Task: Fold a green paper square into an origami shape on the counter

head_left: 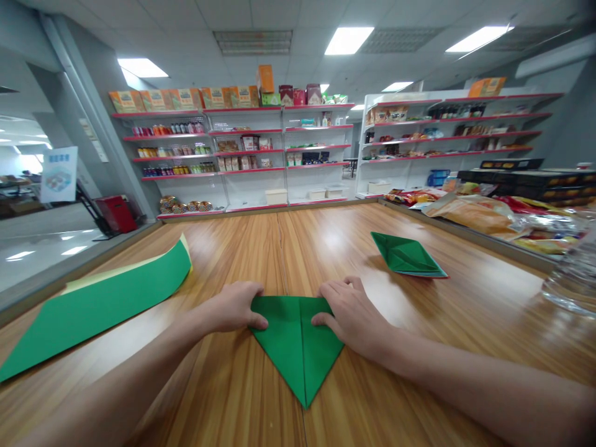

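A green paper folded into a triangle (pixel 298 347) lies on the wooden table, its point toward me and a crease running down its middle. At its upper left corner, my left hand (pixel 239 307) pinches the paper between thumb and fingers. My right hand (pixel 349 316) grips the upper right part, thumb on top and fingers at the far edge. Beyond my right hand rests a folded green paper piece (pixel 407 254) with several layers showing at its edge. To the left lies a long green paper strip (pixel 112 304) with a pale yellow underside and one curled end.
The wooden table (pixel 223 248) has a raised rim. A clear plastic container (pixel 572 279) stands at the right edge. Packaged snacks (pixel 484 217) and dark boxes (pixel 535 183) are piled beyond the right rim. Stocked shelves (pixel 251 152) line the back; a sign (pixel 59 174) stands left.
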A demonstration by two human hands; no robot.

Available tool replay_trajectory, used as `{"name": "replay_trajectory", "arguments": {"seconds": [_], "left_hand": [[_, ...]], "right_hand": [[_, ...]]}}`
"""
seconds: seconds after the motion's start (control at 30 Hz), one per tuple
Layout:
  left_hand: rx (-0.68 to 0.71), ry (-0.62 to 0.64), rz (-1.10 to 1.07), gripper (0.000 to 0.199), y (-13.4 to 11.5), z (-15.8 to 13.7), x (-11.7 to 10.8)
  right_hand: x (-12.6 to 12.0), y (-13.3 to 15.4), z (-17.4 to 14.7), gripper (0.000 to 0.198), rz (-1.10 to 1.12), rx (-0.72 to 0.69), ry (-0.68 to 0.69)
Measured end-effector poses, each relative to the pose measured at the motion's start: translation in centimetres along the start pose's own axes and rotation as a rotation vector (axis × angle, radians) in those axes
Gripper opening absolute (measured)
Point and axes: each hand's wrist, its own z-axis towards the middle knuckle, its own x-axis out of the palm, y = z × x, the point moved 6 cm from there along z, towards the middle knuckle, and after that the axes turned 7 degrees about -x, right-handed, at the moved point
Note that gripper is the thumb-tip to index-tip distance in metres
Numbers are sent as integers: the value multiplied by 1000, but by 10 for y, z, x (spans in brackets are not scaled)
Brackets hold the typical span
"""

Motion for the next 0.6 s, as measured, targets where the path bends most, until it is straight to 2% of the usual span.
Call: {"name": "replay_trajectory", "arguments": {"seconds": [0.23, 0.6], "left_hand": [[108, -80, 45, 39, -36, -12, 5], [121, -114, 172, 24, -49, -19, 3]], "right_hand": [[1, 4, -3, 26, -11, -48, -43], [-2, 8, -7, 21, -24, -73, -57]]}}
